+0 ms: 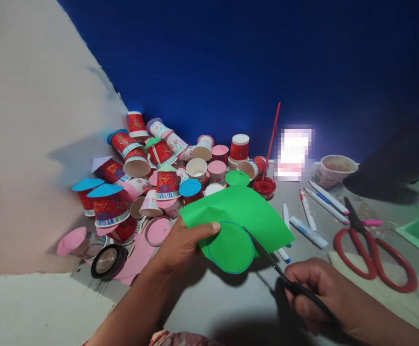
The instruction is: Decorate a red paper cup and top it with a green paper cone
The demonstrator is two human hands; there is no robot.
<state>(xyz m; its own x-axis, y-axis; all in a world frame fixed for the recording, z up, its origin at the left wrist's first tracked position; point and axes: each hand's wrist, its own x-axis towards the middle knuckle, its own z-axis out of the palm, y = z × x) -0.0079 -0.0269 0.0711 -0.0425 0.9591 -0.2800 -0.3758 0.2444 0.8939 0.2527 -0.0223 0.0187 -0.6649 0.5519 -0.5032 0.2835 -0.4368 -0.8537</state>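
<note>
My left hand (184, 245) grips a sheet of green paper (245, 206) by its left side, thumb on top and fingers underneath. A circle (231, 247) is outlined on the sheet in blue, and its lower edge is cut round along the line. In my right hand (314, 293) is a pair of black-handled scissors (285, 278), closed around by the fingers. The blades reach up and left, meeting the paper at the circle's right edge. Part of the scissors' handle is hidden by my fingers.
Decorated paper cups (168, 185) are heaped at the left and back. Red-handled scissors (375, 254) lie at right near several markers (308, 233). A red pot (264, 186) holds a red stick. A roll of tape (104, 261) and pink paper (137, 259) lie left.
</note>
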